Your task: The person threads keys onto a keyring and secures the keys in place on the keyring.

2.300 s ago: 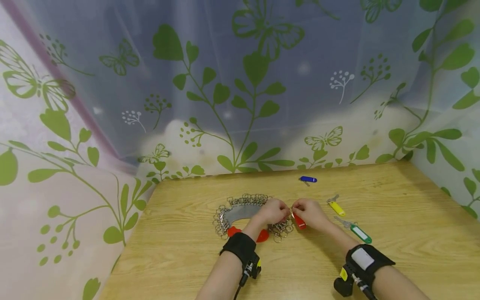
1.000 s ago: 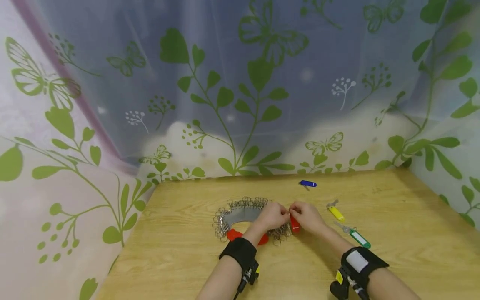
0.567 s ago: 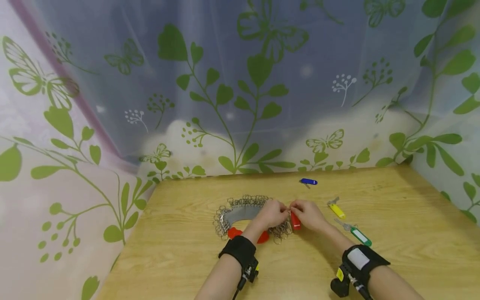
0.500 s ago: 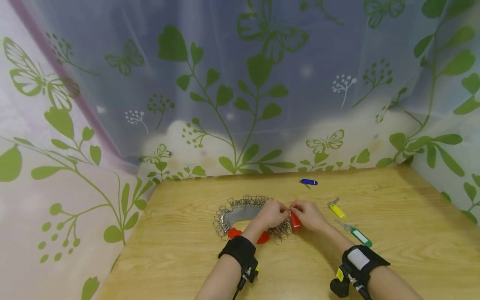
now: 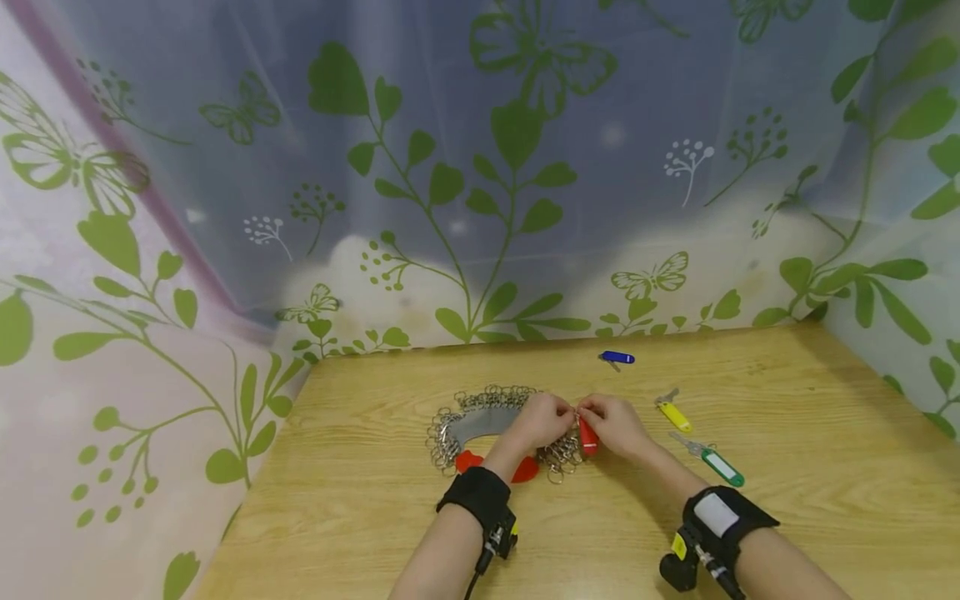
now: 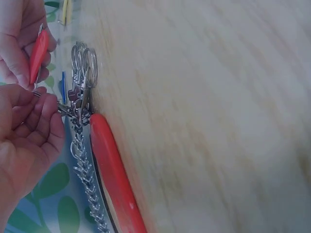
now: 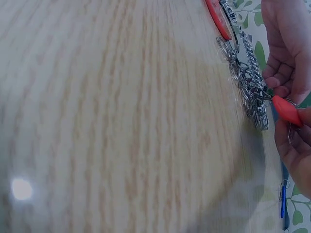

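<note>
On the table lies a curved grey holder [image 5: 480,423] with metal split rings [image 5: 561,458] clipped around its outer edge and red parts [image 5: 525,471] on its near side. My left hand [image 5: 542,421] is at the holder's right end, pinching a small metal ring [image 6: 36,93] that hangs from a clip there. Close against it, my right hand [image 5: 613,423] holds a red key tag [image 5: 588,437] between thumb and fingers. Metal dangles below the tag in the right wrist view. Whether the tag's ring and the pinched ring are linked is too small to tell.
Three more key tags with keys lie on the wooden table [image 5: 360,517]: a blue one [image 5: 618,357] at the back, a yellow one [image 5: 673,415] and a green one [image 5: 722,467] right of my right hand. A patterned curtain [image 5: 420,208] closes off the table's far edge.
The red key tag has swung from slanting to hanging more upright and moved slightly left. My right hand has come a little closer to my left, which stays at the holder's right end.
</note>
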Tool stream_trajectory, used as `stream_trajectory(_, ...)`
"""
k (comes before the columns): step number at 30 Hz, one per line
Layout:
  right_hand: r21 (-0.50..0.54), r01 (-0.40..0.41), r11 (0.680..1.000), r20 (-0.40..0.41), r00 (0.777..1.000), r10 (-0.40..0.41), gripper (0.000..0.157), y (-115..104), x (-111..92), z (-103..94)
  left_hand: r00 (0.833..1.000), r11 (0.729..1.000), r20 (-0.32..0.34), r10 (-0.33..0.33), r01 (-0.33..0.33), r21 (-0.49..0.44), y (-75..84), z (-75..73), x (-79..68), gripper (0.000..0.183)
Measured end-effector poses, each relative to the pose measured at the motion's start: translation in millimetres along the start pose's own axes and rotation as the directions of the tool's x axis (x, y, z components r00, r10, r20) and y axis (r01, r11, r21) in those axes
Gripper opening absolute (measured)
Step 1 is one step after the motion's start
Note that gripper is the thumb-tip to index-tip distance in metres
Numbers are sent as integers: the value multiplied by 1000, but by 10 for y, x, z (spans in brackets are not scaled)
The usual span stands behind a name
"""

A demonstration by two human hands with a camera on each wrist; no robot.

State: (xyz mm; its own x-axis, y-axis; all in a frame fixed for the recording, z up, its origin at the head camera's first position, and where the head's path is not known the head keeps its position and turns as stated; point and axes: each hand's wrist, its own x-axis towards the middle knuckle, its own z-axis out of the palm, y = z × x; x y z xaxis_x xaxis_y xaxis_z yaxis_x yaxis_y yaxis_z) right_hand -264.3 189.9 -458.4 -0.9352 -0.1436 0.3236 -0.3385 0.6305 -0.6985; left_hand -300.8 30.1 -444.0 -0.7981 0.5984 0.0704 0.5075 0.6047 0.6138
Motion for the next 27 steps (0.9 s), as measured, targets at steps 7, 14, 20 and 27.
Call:
stream_trajectory(7, 2, -18, 1000, 2, 1000, 18, 10, 11, 26, -9, 999, 996, 30, -44, 46, -80, -31, -15, 1, 18)
stream_trajectory(14, -31, 28, 999, 12, 1000, -28, 8, 0, 47, -2, 994, 983, 11, -110, 110, -144, -32, -36, 1, 20)
stream_trajectory(20, -74, 78, 994, -6, 997, -78, 7, -36, 49, 5, 990, 976, -28, -141, 134, -173, -7, -52, 20, 20)
stream_trajectory(27, -64, 17, 998, 7, 1000, -16, 8, -37, 38, -21, 994, 969, 19, -107, 109, -222, -29, -8, -19, 18)
